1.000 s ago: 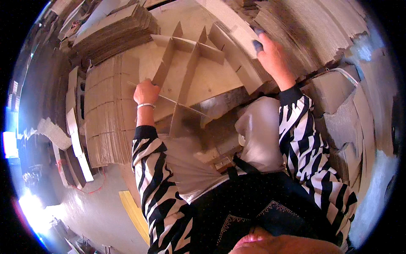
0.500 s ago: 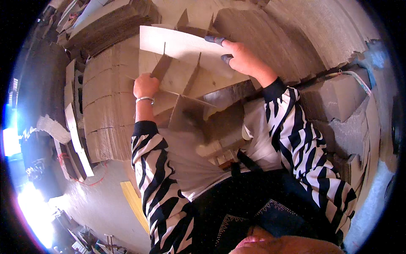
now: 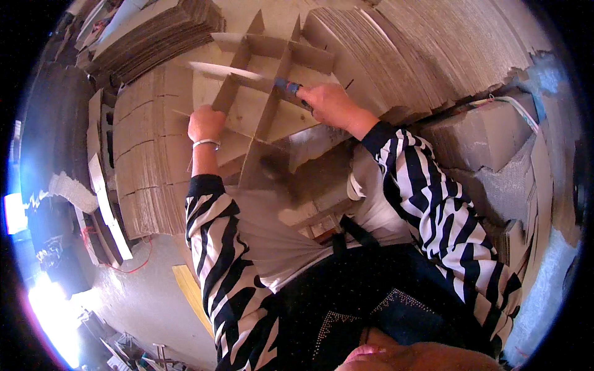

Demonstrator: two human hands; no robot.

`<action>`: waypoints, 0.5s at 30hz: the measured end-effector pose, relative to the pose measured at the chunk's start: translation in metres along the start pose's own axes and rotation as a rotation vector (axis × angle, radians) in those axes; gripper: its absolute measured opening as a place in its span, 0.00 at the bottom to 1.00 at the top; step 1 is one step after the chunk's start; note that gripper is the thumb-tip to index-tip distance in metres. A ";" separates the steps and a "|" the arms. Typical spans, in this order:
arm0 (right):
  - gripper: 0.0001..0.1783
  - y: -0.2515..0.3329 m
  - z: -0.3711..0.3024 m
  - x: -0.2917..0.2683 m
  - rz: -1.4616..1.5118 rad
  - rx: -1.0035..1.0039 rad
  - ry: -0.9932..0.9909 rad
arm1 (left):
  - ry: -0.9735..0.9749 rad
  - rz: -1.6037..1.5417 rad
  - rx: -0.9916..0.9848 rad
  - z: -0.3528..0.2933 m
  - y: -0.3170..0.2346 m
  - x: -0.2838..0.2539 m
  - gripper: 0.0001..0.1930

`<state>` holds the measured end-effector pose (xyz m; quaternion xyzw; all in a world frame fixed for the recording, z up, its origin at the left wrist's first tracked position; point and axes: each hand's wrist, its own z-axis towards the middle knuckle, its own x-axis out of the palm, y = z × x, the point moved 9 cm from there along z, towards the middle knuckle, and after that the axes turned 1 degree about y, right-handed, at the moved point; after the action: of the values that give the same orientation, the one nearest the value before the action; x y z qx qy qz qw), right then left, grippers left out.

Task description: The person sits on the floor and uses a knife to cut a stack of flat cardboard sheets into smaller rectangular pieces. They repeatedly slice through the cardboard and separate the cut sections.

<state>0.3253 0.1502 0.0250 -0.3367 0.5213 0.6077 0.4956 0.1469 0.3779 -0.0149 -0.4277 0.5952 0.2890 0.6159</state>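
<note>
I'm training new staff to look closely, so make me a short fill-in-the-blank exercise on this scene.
1. The left hand, at the cardboard divider, has a bracelet around its ____.
2. The hand with dark finger covers is the ____ one.
3. Both sleeves are striped in black and ____.
4. The strip just beside the left sleeve's lower part is coloured ____.
Missing words: wrist; right; white; yellow.

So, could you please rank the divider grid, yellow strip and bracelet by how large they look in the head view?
1. Divider grid
2. Yellow strip, though the sleeve may hide part
3. Bracelet, clearly smallest
</note>
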 end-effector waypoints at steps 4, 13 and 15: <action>0.17 -0.008 0.001 0.007 0.005 -0.018 -0.045 | -0.013 -0.019 0.057 -0.001 -0.009 0.003 0.16; 0.17 -0.044 0.007 0.003 0.208 0.342 0.007 | 0.266 0.023 0.307 -0.023 0.015 -0.007 0.25; 0.17 -0.046 -0.009 0.045 0.848 0.501 0.051 | 0.373 -0.409 0.434 -0.043 -0.065 0.043 0.26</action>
<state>0.3558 0.1508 -0.0330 0.0199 0.7543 0.6036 0.2576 0.1881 0.3035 -0.0418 -0.4425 0.6470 -0.0568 0.6184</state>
